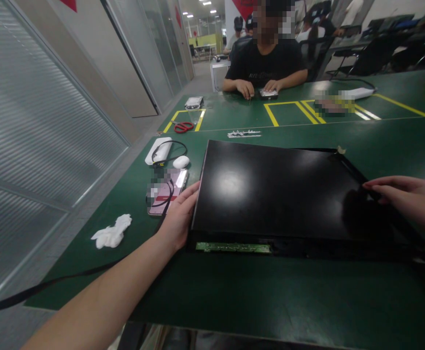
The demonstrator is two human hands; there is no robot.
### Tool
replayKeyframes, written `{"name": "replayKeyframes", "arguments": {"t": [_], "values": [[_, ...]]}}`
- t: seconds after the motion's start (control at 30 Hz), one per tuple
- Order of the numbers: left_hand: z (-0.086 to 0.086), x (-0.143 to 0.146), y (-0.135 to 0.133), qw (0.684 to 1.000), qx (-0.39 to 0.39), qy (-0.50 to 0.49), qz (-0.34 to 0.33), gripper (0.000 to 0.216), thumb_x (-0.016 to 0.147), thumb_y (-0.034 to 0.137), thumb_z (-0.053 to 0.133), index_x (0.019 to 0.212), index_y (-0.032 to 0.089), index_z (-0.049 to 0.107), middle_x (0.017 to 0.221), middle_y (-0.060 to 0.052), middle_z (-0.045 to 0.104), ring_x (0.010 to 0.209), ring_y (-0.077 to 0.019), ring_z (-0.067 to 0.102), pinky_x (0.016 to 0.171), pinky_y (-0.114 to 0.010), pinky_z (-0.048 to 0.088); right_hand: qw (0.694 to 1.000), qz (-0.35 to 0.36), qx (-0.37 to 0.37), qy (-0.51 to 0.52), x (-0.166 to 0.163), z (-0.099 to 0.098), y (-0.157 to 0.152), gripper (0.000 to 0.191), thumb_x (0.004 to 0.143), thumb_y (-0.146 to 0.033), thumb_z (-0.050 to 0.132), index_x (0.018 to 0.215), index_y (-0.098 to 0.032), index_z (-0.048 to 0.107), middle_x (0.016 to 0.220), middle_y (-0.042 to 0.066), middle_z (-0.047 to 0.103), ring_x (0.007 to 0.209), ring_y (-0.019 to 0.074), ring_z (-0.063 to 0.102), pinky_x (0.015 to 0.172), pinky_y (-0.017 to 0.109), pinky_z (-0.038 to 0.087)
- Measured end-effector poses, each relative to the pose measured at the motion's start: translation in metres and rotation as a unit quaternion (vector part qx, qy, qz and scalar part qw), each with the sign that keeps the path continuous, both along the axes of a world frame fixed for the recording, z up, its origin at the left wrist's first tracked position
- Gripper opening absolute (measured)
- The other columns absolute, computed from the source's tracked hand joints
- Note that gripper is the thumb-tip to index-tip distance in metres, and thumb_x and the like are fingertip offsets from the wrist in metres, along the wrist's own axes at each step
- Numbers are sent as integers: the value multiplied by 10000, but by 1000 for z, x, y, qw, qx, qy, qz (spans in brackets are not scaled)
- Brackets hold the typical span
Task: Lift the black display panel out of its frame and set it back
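Note:
A large black display panel lies flat on the green table, with a thin green circuit strip showing along its near edge. My left hand grips the panel's left edge, fingers pressed along the side. My right hand rests on the panel's right edge, fingers stretched flat over the frame.
Left of the panel lie a phone, a white power bank with a cable, a white mouse and crumpled tissue. Red scissors lie farther back. A person in a black shirt sits across, hands on a small device.

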State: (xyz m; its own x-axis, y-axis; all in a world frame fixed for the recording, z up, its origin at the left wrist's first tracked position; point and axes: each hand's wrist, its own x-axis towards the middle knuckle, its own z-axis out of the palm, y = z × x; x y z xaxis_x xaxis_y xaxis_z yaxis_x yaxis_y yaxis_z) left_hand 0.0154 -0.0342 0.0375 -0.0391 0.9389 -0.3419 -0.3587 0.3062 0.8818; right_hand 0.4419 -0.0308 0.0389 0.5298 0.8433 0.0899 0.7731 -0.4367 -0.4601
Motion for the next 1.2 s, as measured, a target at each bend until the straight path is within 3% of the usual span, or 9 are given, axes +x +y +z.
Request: {"name": "replayKeyframes", "arguments": {"t": [0.23, 0.43, 0.53, 0.67, 0.87, 1.2], "values": [[-2, -4, 1, 1000, 10, 29, 6, 456, 664, 192, 817, 1114, 165, 746, 924, -62, 790, 920, -255, 735, 755, -313, 602, 1000, -2, 15, 10, -1, -2, 0, 363, 551, -453, 424, 751, -246, 646, 619, 29, 602, 574, 193, 532, 562, 340, 350], [0, -6, 1, 996, 47, -16, -73, 496, 717, 162, 664, 1211, 175, 708, 1049, -51, 775, 947, -259, 729, 797, -327, 592, 1000, 6, 13, 7, -1, -2, 0, 351, 564, -449, 421, 749, -254, 647, 606, 25, 599, 583, 201, 538, 564, 345, 350], [1, -7, 1, 995, 48, -30, -79, 515, 737, 220, 624, 1244, 163, 691, 1052, -61, 774, 966, -282, 725, 817, -356, 590, 1000, 5, 13, 6, -1, -2, 1, 356, 565, -454, 417, 746, -253, 647, 594, 26, 594, 585, 204, 539, 561, 347, 349], [0, -9, 0, 993, 58, 1, -103, 501, 764, 255, 695, 1257, 169, 685, 1089, -77, 766, 1043, -302, 703, 885, -374, 568, 1000, 6, 8, 0, 2, -3, 3, 362, 553, -463, 425, 744, -253, 650, 581, 24, 591, 580, 202, 537, 567, 349, 348], [-1, -10, -3, 992, 68, 43, -96, 594, 662, 237, 846, 1235, 191, 698, 1107, -84, 762, 1076, -301, 693, 970, -387, 535, 1000, 9, 13, -1, 5, -6, 3, 358, 566, -465, 426, 754, -259, 649, 579, 19, 591, 574, 195, 536, 563, 344, 346], [-1, -11, -4, 989, 79, 74, -97, 640, 648, 244, 877, 1258, 211, 688, 1139, -88, 754, 1121, -298, 678, 1028, -394, 511, 1000, 9, 15, 6, -2, 0, 1, 376, 544, -457, 420, 752, -240, 645, 587, 28, 590, 559, 189, 523, 557, 338, 342]]}}
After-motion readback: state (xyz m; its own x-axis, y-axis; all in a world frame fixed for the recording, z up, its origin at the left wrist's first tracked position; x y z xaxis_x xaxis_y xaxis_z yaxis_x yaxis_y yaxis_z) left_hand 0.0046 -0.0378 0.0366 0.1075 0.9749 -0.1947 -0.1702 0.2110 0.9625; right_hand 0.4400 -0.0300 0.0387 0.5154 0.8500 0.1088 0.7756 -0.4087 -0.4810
